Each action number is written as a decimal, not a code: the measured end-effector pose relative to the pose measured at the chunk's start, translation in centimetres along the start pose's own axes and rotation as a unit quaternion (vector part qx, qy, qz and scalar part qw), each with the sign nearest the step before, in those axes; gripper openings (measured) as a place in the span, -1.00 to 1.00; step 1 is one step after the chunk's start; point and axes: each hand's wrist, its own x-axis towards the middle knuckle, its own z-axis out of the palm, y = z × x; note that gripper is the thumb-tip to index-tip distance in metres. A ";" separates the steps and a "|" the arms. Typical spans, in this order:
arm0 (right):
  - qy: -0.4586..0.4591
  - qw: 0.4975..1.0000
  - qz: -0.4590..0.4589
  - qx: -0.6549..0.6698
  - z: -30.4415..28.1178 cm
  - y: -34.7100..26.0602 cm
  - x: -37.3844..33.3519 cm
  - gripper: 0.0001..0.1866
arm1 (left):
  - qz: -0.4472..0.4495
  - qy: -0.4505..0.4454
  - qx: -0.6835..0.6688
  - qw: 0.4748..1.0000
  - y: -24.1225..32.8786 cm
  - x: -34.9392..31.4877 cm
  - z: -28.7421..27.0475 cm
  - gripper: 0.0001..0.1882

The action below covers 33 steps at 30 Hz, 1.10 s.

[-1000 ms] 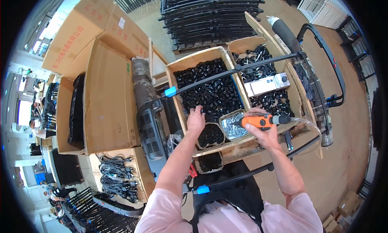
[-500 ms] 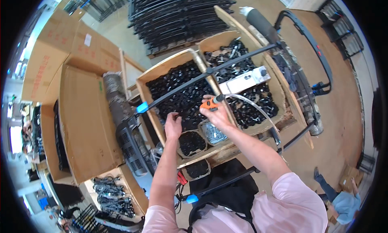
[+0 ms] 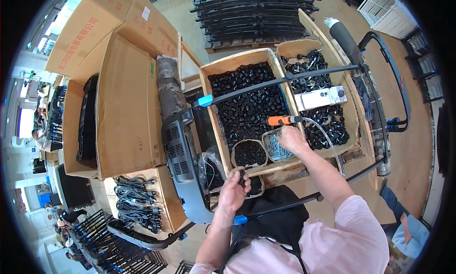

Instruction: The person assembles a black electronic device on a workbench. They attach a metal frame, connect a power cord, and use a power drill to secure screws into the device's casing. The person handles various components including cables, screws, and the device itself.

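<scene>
My left hand [image 3: 232, 193] is closed around a small black plastic part [image 3: 242, 177], just in front of the wooden bins. My right hand [image 3: 291, 140] holds an orange air tool [image 3: 279, 120] with a clear hose [image 3: 324, 131]. Its fingertips reach down at a small box of silvery bolts [image 3: 275, 146], and whether they pinch a bolt is hidden. Beside that box sits a small container of tiny black pieces [image 3: 250, 155]. Behind them a large wooden bin [image 3: 205, 84] is full of black plastic caps [image 3: 249, 103]. A black tubular frame [image 3: 256, 87] with blue corner pieces spans the bins.
The right-hand bin holds black-headed screws [image 3: 313, 65] and a white box [image 3: 318, 99]. A grey vented housing [image 3: 178, 153] and large cardboard cartons [image 3: 128, 107] stand left, above bundled cables [image 3: 137, 202]. Stacked black frames [image 3: 256, 17] lie behind. Another person [image 3: 411, 233] is at the lower right.
My left hand has come back from the large bin toward me, now with a black part in it. My right hand has moved over the bolts, and the orange tool has turned. The view has shifted.
</scene>
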 end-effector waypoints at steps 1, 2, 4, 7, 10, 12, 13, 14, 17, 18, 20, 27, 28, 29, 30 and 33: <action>0.004 1.000 -0.006 -0.013 1.0 0.2 0.5 -0.70 | -0.007 0.006 0.012 1.000 -0.5 -0.6 -0.3 -0.71; 0.012 1.000 -0.010 -0.025 1.5 0.2 0.9 -0.70 | -0.015 0.000 0.036 0.999 -0.8 -0.9 -0.2 -0.71; -0.031 0.999 -0.007 -0.041 2.9 -1.0 0.7 -0.68 | -0.025 -0.014 0.065 0.998 -1.2 -1.5 -0.2 -0.69; 0.033 0.999 -0.010 -0.040 7.9 0.6 0.8 -0.67 | -0.039 -0.044 0.096 0.994 -1.3 -1.4 0.2 -0.68; -0.001 0.998 -0.018 -0.058 8.4 0.9 1.2 -0.71 | -0.022 -0.057 0.118 0.991 -1.0 -1.9 0.2 -0.69; 0.000 0.997 -0.020 -0.070 7.3 0.6 0.7 -0.74 | -0.008 -0.039 0.124 0.991 -0.3 -3.1 0.5 -0.71; 0.010 0.997 -0.027 -0.078 6.8 0.1 0.2 -0.72 | 0.002 -0.029 0.126 0.992 0.1 -3.6 0.3 -0.72; 0.032 0.996 -0.021 -0.076 6.8 -0.2 -0.2 -0.73 | 0.006 -0.028 0.128 0.991 0.3 -4.0 -0.6 -0.73; 0.035 0.996 -0.026 -0.074 7.5 1.8 -0.2 -0.75 | 0.025 -0.018 0.121 0.992 0.4 -4.3 -2.2 -0.76; 0.055 0.998 -0.004 -0.031 7.8 2.1 -0.6 -0.74 | 0.022 -0.014 0.124 0.992 0.6 -4.3 -2.7 -0.76; 0.093 0.993 0.036 0.058 7.4 1.7 -0.7 -0.70 | 0.016 -0.013 0.127 0.992 1.0 -4.2 -3.3 -0.67; -0.112 0.654 0.077 0.744 4.1 -3.3 -6.3 -0.83 | 0.023 -0.029 0.163 0.986 1.9 -4.4 -4.1 -0.62; -0.126 0.619 0.076 0.772 3.8 -4.8 -7.6 -0.85 | 0.028 -0.028 0.172 0.984 1.6 -4.5 -4.2 -0.65; -0.140 0.583 0.076 0.797 3.5 -6.5 -8.8 -0.87 | 0.028 -0.025 0.177 0.984 1.7 -4.4 -4.3 -0.67; -0.146 0.581 0.076 0.797 3.4 -8.1 -9.7 -0.85 | 0.029 -0.035 0.185 0.982 2.0 -4.6 -4.2 -0.68; -0.111 0.694 -0.018 0.711 2.1 -12.7 -12.5 -0.77 | 0.023 -0.037 0.199 0.979 1.5 -4.3 -4.8 -0.67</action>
